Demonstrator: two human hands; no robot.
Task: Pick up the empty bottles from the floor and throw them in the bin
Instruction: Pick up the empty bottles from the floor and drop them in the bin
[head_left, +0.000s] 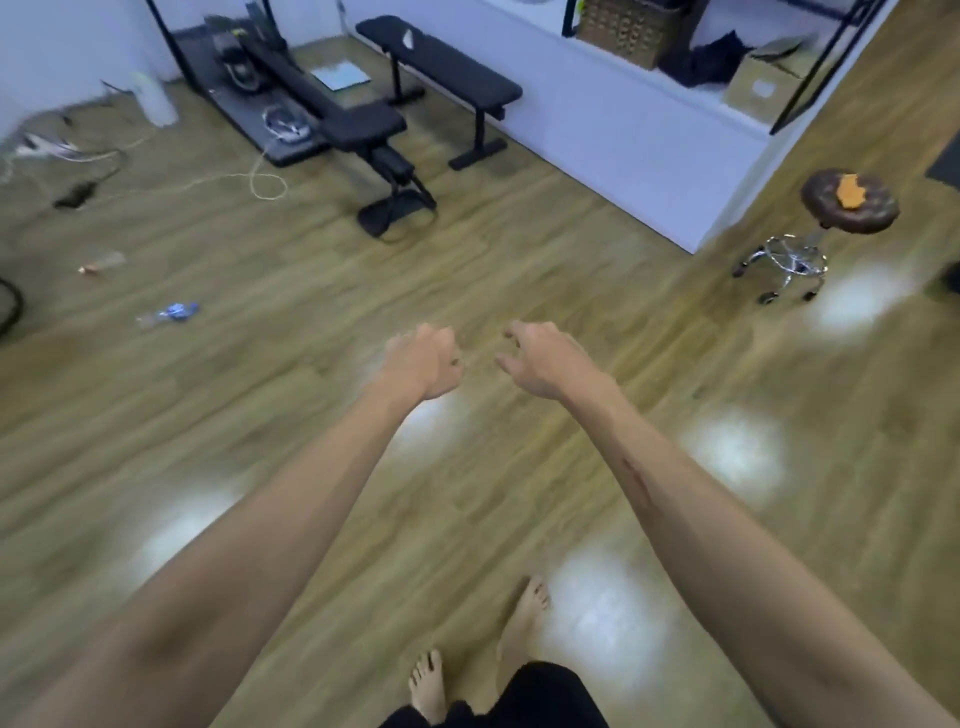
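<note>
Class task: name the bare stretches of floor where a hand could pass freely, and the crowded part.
Bare floor runs from both hands to the stool and the benches. Crowded: the left edge, with two bottles and cables.
</note>
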